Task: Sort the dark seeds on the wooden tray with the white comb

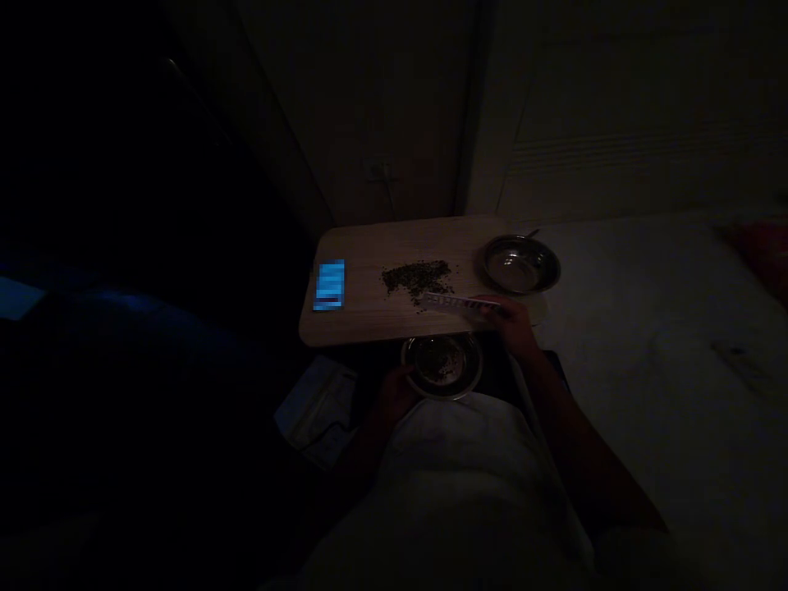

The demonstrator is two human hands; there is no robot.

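Observation:
The room is dim, so details are hard to make out. My left hand (397,394) grips the rim of a metal bowl (473,384), held just below the table's near edge, with dark bits lying inside. My right hand (512,322) is closed on a thin, flat, pale strip (459,302) with marks along it. That strip reaches left over the tabletop, and its far end meets the near side of a spread pile of small dark grains (419,277). Their exact kind cannot be told.
A low wooden table (363,324) carries a lit phone (328,285) at its left and a second metal bowl (522,264) at its right, with a handle poking over the rim. A pale box-like object (317,406) lies below left. A wall socket (377,171) is behind.

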